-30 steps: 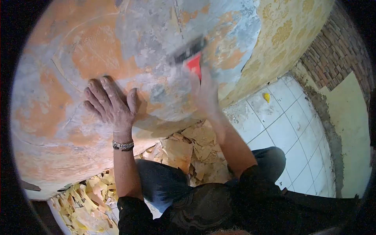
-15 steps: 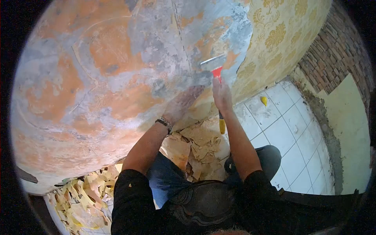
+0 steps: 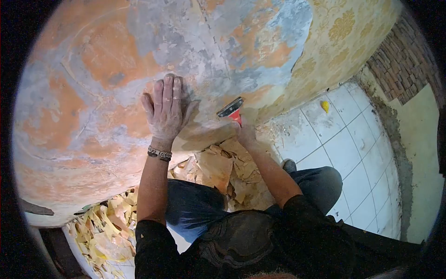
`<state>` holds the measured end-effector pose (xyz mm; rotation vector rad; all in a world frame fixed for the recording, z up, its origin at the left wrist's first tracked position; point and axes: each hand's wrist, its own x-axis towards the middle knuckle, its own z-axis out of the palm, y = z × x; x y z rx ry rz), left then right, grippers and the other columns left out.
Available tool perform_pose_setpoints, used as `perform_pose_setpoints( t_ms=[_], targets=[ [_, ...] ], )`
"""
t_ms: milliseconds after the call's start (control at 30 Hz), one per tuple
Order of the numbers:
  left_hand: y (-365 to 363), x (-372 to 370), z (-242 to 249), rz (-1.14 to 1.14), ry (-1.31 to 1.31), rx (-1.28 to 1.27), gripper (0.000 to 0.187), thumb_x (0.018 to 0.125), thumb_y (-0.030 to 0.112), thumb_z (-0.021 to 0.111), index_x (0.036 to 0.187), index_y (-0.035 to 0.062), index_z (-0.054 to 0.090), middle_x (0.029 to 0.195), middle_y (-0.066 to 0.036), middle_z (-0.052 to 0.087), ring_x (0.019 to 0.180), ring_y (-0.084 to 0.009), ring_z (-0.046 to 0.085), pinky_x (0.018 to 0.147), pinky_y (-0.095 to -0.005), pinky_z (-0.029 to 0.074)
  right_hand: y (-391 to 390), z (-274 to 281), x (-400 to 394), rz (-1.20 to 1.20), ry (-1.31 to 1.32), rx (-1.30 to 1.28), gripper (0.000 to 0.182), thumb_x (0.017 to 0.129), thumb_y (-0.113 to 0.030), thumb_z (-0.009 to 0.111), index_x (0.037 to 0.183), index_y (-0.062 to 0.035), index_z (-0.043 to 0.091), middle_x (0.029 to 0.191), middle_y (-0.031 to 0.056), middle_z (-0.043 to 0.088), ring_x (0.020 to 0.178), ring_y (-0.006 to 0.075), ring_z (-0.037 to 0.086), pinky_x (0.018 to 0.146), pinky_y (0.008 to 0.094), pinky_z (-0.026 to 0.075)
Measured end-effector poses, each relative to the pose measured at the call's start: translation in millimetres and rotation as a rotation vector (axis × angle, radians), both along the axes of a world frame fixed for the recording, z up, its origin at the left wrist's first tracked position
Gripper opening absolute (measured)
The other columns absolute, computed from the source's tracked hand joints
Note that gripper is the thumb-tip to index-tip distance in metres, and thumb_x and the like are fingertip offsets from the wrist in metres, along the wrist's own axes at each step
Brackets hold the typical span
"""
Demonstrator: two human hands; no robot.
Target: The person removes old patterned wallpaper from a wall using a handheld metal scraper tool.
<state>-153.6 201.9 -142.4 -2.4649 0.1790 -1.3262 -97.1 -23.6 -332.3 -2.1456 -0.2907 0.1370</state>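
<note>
My left hand [image 3: 166, 109] lies flat against the patchy orange and grey wall [image 3: 111, 56], fingers pointing up and spread a little. Lower and to the right, my right hand [image 3: 245, 135] is closed around a scraper [image 3: 236, 116] with a red neck and a wide metal blade. The blade is tilted and close to the wall's lower part; whether it touches is unclear. Patterned yellow wallpaper [image 3: 341, 28] covers the wall's right part.
Peeled paper scraps [image 3: 104, 228] lie at the lower left, with more torn pieces [image 3: 244, 179] between my legs. White floor tiles [image 3: 346, 149] with a small yellow object [image 3: 324, 106] are at the right, beside stacked brown strips [image 3: 409, 60].
My left hand has moved left and opened out on the wall. My right hand has come down and left with the scraper, whose blade is now lower and turned.
</note>
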Motion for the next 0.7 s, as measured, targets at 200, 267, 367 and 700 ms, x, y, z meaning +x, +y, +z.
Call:
perform_pose_setpoints(
  t_ms=[200,267,367,700],
  targets=[
    [2.8,3.1,-2.6,0.029,-0.031,0.073,0.084,0.080,0.059,0.063,0.143,0.0077,0.039,0.152,-0.012,0.031,0.143,-0.0325,0.022,0.114,-0.0575,0.007,8.9,-13.1,5.2,-0.043,-0.147,0.103,0.047,0.093,-0.041,0.051,0.119,-0.0017,0.047,0.099,0.0312,0.059,0.095,0.0520,0.055,0.077,0.0539,0.045],
    [1.5,-0.2,-4.1,0.041,-0.002,0.036,0.080,0.081,0.060,0.061,0.141,0.0103,0.043,0.152,-0.010,0.033,0.143,-0.0299,0.023,0.115,-0.0568,0.007,3.1,-13.6,1.9,-0.020,-0.095,0.028,0.048,0.093,-0.041,0.051,0.119,-0.0014,0.047,0.101,0.0309,0.059,0.095,0.0515,0.055,0.076,0.0534,0.045],
    [1.4,1.3,-4.3,0.047,-0.012,0.031,0.076,0.082,0.062,0.059,0.139,0.0129,0.047,0.151,-0.008,0.035,0.143,-0.0272,0.025,0.115,-0.0561,0.006,0.9,-24.3,10.3,0.030,-0.075,0.009,0.049,0.092,-0.041,0.052,0.120,-0.0010,0.047,0.099,0.0310,0.059,0.095,0.0508,0.055,0.076,0.0522,0.045],
    [-1.6,0.3,2.0,-0.008,0.002,-0.029,0.073,0.084,0.056,0.060,0.141,0.0139,0.044,0.151,-0.006,0.036,0.142,-0.0268,0.027,0.114,-0.0556,0.009,21.8,26.7,-0.9,-0.060,-0.192,0.096,0.040,0.090,-0.038,0.056,0.108,-0.0032,0.051,0.091,0.0278,0.061,0.086,0.0509,0.058,0.071,0.0546,0.046]
  ],
)
